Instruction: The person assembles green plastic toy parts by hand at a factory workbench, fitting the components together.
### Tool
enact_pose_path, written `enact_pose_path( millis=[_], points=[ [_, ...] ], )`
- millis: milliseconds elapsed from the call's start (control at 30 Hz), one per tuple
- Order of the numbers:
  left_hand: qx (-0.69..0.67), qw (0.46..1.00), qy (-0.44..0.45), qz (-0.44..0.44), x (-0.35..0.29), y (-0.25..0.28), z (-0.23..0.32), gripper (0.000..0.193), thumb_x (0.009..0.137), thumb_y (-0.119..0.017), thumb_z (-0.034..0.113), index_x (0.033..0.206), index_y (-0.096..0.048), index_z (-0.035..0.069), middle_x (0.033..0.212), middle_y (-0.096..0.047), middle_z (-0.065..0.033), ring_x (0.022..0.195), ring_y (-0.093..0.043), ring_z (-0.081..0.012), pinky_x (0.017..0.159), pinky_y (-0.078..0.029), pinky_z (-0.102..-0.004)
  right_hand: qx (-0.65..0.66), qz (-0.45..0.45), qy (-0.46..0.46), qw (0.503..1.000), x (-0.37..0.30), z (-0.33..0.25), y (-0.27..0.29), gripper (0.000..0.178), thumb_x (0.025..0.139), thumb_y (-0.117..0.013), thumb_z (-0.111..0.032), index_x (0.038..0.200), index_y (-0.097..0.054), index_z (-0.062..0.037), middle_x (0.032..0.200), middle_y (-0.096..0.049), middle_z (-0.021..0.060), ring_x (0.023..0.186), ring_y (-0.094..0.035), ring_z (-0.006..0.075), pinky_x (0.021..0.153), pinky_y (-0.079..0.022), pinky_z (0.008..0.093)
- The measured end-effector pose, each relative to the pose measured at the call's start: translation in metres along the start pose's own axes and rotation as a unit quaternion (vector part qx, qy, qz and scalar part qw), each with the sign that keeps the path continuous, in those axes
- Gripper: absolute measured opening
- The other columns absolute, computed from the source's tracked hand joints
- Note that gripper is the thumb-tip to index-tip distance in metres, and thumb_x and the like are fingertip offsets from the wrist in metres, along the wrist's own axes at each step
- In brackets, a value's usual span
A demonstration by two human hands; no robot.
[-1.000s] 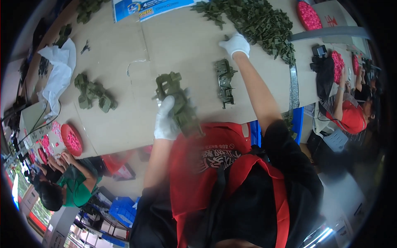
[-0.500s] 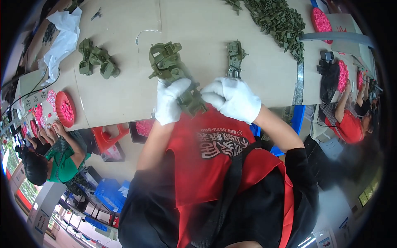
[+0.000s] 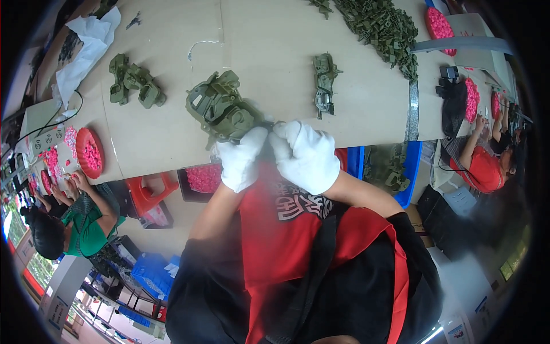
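Observation:
My gloved left hand (image 3: 243,160) is closed on the near end of an olive-green plastic assembly (image 3: 224,112), which is tilted up over the table edge. Its hollow, jointed sections show above the glove. Right beside it, my gloved right hand (image 3: 306,156) has its fingers pinched together against the assembly's near right end; whatever is in them is hidden. A slim green plastic part (image 3: 325,85) lies on the table beyond my right hand. Farther left rests another green plastic assembly (image 3: 135,82) with several blocky sections.
A heap of small green plastic parts (image 3: 381,35) covers the far right of the table (image 3: 269,63). White crumpled sheeting (image 3: 89,49) lies far left. Red bowls of pink pieces (image 3: 90,153) stand near co-workers at both sides. Below the edge is a blue bin (image 3: 411,175) holding green parts.
The assembly has turned and swung left and toward me, showing another face. Both hands have drawn nearer to my body, and the right one has moved left, close against the left.

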State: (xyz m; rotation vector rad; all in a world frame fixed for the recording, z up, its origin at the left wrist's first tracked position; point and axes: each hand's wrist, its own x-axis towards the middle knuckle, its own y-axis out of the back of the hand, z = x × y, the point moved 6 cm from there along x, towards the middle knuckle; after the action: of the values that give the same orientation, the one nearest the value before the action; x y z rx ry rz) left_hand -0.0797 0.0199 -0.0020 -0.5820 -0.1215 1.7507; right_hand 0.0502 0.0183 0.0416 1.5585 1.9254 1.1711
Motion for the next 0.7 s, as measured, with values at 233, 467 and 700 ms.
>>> enact_pose_path(
  millis=[233, 467, 700],
  points=[
    [-0.126, 0.991, 0.039, 0.014, 0.0, -0.006, -0.003, 0.044, 0.073, -0.057, -0.003, 0.116, -0.053, 0.003, 0.097, -0.062, -0.0083, 0.089, -0.062, -0.018, 0.08, -0.052, -0.0319, 0.218, -0.042, -0.097, 0.97, 0.021, 0.026, 0.006, 0.01, 0.077, -0.071, -0.006, 0.081, -0.061, -0.0061, 0.069, -0.064, 0.0095, 0.057, -0.063, 0.0275, 0.052, -0.051, 0.0341],
    [-0.082, 0.992, 0.099, 0.0, 0.026, -0.013, -0.003, 0.037, 0.074, -0.06, -0.001, 0.111, -0.056, 0.003, 0.092, -0.063, -0.009, 0.087, -0.063, -0.0211, 0.076, -0.053, -0.035, 0.129, -0.032, -0.072, 0.989, 0.018, 0.036, 0.003, 0.014, 0.08, -0.073, -0.011, 0.09, -0.064, -0.0058, 0.085, -0.07, 0.0119, 0.07, -0.068, 0.0263, 0.063, -0.054, 0.033],
    [-0.064, 0.989, 0.129, -0.016, 0.041, -0.01, -0.016, 0.033, 0.076, -0.06, 0.0, 0.108, -0.057, 0.003, 0.09, -0.064, -0.0088, 0.087, -0.064, -0.0204, 0.076, -0.053, -0.0346, 0.322, -0.249, -0.282, 0.869, 0.034, 0.065, -0.005, 0.02, 0.084, -0.073, -0.014, 0.099, -0.066, -0.0028, 0.083, -0.07, 0.0062, 0.067, -0.065, 0.0118, 0.061, -0.052, 0.0264]
  ],
)
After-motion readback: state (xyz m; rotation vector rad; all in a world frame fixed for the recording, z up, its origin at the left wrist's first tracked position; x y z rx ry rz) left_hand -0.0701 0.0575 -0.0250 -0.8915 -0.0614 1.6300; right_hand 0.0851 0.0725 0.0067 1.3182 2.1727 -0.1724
